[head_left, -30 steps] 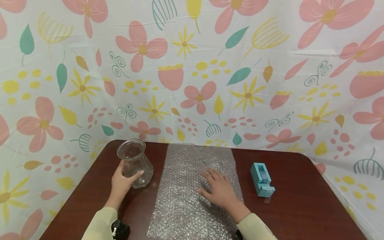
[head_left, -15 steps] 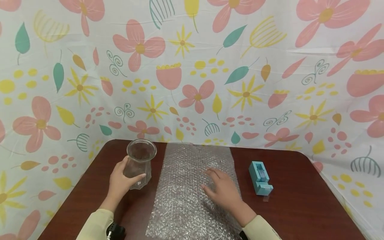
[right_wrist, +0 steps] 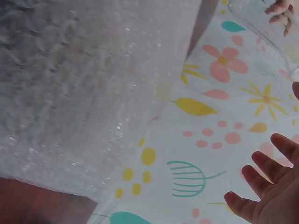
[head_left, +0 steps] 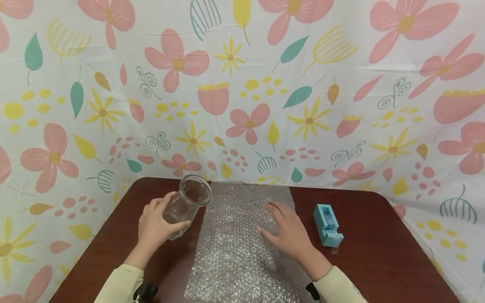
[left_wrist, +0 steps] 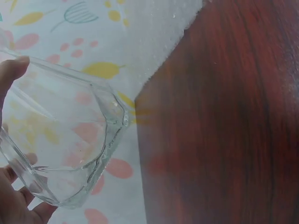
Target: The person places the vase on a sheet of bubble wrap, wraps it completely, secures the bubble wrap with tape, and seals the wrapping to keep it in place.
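Note:
A clear glass vase (head_left: 181,209) with a wide round rim is gripped by my left hand (head_left: 153,225), thumb on the near side and fingers round the far side. It leans to the right, its mouth overlapping the left edge of the bubble wrap (head_left: 227,248) in the head view. In the left wrist view the faceted base of the vase (left_wrist: 88,149) shows above the table, with fingertips seen around the glass. My right hand (head_left: 289,233) hovers over the right part of the bubble wrap, fingers spread loosely and holding nothing.
A light blue tape dispenser (head_left: 326,225) stands on the dark red-brown table (head_left: 379,252), right of the bubble wrap. Behind the table's far edge hangs a white cloth (head_left: 242,164) printed with flowers and leaves.
The left hand has moved the vase to the right and tilted its mouth toward the bubble wrap. The right hand has shifted slightly right over the wrap.

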Action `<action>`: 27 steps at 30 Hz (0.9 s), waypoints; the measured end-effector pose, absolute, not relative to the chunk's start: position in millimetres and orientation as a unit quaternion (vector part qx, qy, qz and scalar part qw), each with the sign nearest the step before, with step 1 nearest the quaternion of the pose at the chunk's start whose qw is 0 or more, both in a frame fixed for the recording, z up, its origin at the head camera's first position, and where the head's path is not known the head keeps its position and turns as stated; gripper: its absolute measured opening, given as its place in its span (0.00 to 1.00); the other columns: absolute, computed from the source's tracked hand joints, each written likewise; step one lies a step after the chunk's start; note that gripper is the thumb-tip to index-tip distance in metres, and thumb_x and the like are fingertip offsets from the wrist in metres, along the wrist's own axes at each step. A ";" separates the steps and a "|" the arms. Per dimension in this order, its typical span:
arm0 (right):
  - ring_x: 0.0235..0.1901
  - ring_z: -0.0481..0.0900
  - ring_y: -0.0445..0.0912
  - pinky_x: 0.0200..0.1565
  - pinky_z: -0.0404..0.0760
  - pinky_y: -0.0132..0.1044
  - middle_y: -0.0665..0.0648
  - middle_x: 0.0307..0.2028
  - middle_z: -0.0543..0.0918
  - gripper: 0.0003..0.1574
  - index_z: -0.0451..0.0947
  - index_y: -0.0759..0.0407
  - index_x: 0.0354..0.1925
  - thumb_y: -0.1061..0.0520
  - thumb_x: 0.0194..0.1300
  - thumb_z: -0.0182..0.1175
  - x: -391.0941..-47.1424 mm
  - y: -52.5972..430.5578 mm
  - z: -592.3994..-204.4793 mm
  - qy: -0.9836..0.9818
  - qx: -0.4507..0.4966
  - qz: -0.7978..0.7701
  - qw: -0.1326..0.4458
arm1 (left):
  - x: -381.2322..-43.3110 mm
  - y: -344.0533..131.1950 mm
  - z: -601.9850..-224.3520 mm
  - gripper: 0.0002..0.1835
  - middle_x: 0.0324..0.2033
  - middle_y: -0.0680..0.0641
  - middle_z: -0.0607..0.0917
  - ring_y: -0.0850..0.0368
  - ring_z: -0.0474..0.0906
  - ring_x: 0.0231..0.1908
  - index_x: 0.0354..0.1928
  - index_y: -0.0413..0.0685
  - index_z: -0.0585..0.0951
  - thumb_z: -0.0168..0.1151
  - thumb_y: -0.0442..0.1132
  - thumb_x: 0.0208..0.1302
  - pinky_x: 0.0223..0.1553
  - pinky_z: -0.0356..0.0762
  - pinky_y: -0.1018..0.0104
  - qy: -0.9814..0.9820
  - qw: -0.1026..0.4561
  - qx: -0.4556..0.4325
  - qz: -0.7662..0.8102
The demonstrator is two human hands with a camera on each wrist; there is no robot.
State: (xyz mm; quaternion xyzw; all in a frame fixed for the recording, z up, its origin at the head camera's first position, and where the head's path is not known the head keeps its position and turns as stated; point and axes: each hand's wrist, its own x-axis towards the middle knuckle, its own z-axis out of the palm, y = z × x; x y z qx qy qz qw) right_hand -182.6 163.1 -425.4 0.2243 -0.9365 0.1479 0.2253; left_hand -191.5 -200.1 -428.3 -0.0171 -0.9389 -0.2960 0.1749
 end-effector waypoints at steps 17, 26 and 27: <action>0.70 0.71 0.66 0.64 0.72 0.70 0.67 0.72 0.70 0.49 0.70 0.54 0.71 0.28 0.63 0.64 -180.4 149.3 -401.0 -0.934 0.240 0.197 0.178 | -181.1 -170.2 -416.5 0.48 0.53 0.39 0.78 0.35 0.71 0.53 0.66 0.58 0.77 0.88 0.50 0.36 0.51 0.72 0.31 -0.943 0.247 -0.091 -0.202; 0.71 0.69 0.67 0.65 0.72 0.69 0.68 0.72 0.69 0.51 0.68 0.55 0.72 0.29 0.62 0.66 -178.8 144.2 -394.6 -0.936 0.239 0.193 0.174 | -180.8 -157.2 -416.8 0.49 0.53 0.39 0.78 0.35 0.73 0.52 0.64 0.57 0.79 0.89 0.51 0.33 0.48 0.76 0.36 -0.942 0.272 -0.114 -0.163; 0.71 0.69 0.67 0.65 0.71 0.69 0.68 0.73 0.69 0.52 0.67 0.54 0.73 0.28 0.62 0.65 -178.7 143.8 -394.1 -0.935 0.240 0.196 0.172 | -180.6 -155.8 -417.4 0.50 0.53 0.39 0.78 0.36 0.73 0.52 0.64 0.57 0.79 0.89 0.51 0.32 0.47 0.76 0.37 -0.942 0.275 -0.117 -0.153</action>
